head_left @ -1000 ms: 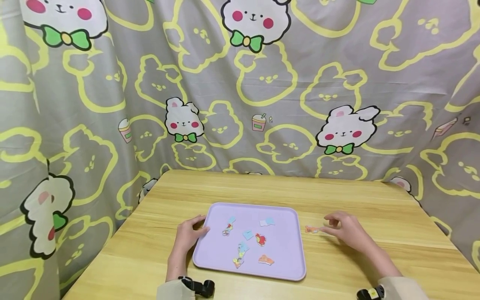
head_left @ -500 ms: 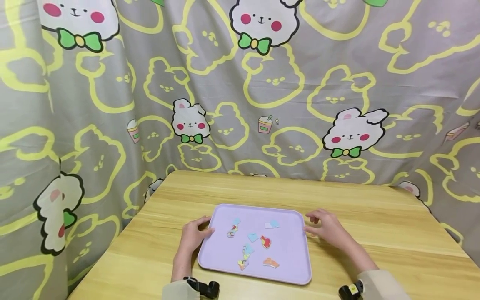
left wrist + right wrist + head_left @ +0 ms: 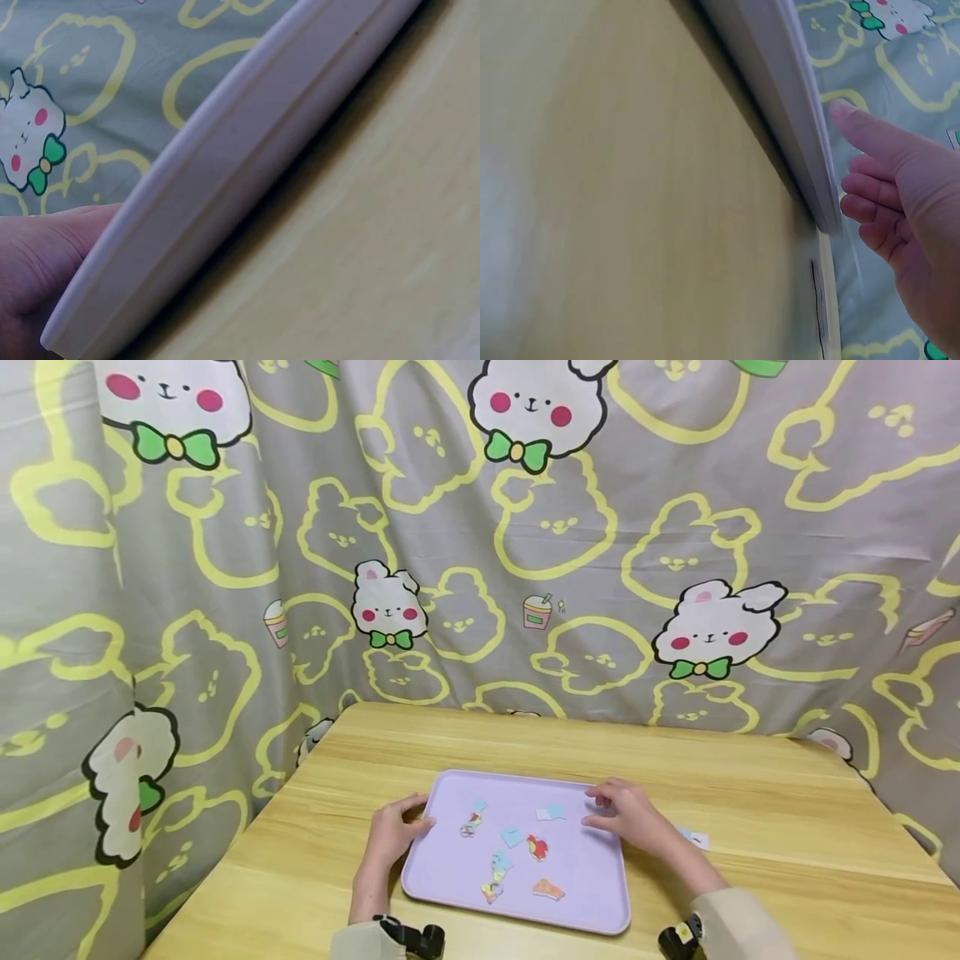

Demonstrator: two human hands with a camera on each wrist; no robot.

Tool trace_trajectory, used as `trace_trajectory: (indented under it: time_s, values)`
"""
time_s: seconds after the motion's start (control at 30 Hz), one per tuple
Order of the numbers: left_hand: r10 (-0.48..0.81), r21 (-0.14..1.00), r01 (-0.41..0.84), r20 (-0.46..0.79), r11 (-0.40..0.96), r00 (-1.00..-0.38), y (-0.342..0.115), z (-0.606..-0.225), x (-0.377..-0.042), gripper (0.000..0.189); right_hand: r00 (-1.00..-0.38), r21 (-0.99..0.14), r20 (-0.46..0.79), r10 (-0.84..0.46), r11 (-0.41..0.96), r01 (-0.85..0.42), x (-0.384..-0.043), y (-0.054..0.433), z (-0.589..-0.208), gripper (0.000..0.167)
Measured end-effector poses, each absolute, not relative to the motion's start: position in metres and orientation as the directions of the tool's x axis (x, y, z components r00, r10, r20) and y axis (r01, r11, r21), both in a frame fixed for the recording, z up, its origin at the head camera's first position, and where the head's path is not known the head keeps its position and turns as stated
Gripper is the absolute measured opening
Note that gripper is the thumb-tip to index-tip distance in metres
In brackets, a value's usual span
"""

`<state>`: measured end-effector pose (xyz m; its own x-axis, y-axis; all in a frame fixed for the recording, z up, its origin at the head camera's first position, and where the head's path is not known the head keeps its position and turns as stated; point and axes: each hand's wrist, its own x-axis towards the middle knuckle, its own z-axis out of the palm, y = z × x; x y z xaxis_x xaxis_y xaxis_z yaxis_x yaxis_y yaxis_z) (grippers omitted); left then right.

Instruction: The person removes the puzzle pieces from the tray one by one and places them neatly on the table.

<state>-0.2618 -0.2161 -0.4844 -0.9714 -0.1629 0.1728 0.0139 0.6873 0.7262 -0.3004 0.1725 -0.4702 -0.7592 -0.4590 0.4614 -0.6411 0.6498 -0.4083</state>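
Note:
A lilac tray [image 3: 577,860] lies on the wooden table with several small puzzle pieces on it. Among them are an orange piece [image 3: 548,889], a red and yellow piece [image 3: 537,847], a light blue piece [image 3: 512,836] and a blue and white piece [image 3: 551,812]. My left hand [image 3: 393,839] grips the tray's left rim, thumb over the edge and fingers along the outside. Over the right rim reaches my right hand [image 3: 628,817], fingers loosely bent and nothing seen between them. In the right wrist view, the right hand's thumb [image 3: 866,127] stretches out beside the tray.
To the right of the tray, partly behind the right forearm, lies a light blue and white piece [image 3: 696,838] on the table [image 3: 750,777]. A grey patterned curtain [image 3: 480,543] hangs behind the table. Each wrist carries a black camera.
My right hand has moved left from beside a loose orange piece to over the tray's right rim. That piece is out of sight now. The left hand keeps its grip; the head view has shifted slightly.

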Motion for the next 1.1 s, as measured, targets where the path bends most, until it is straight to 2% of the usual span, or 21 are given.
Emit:
trace_trajectory:
  time_s: [0.4, 1.1]
  values:
    - [-0.156, 0.726, 0.033, 0.192, 0.686, -0.969, -0.215, -0.484, -0.261, 0.040, -0.679, -0.302, 0.390, -0.622, 0.610, -0.732, -0.311, 0.144, -0.470, 0.038]
    - [-0.169, 0.730, 0.014, 0.176, 0.683, -0.970, -0.219, -0.487, -0.266, 0.040, -0.559, -0.219, 0.362, -0.746, 0.515, -0.829, -0.325, 0.130, -0.466, 0.006]
